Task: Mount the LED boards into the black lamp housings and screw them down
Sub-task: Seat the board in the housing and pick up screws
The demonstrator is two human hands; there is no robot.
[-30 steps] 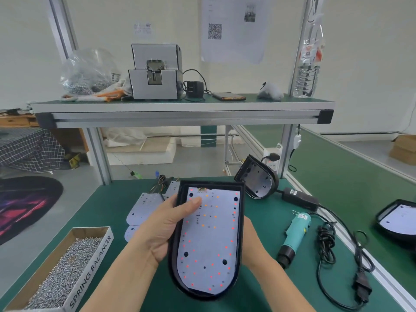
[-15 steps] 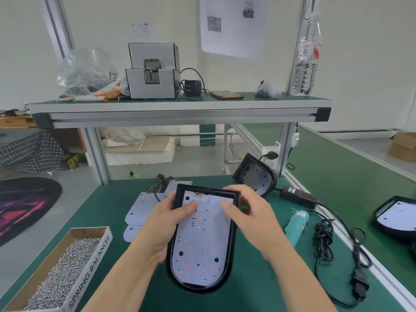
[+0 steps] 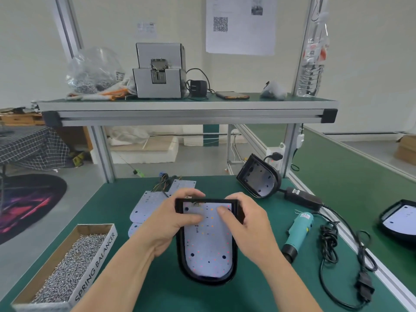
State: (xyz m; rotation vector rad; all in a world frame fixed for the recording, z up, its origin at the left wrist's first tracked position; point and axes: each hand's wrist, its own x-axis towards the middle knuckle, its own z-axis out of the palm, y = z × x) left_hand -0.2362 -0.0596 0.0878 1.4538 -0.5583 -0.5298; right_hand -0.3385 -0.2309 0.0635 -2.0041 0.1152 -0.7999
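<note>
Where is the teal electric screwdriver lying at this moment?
In the head view, the teal screwdriver lies on the green bench, right of the hand-held lamp housing, beside the coiled black cable.

You are working in bright, even light; your left hand (image 3: 171, 224) and right hand (image 3: 248, 224) are casting only faint shadows on the table (image 3: 159, 293). The black housing (image 3: 207, 280) is catching a dull sheen. The lens is bowing the posts (image 3: 67, 25) at the edges.
</note>
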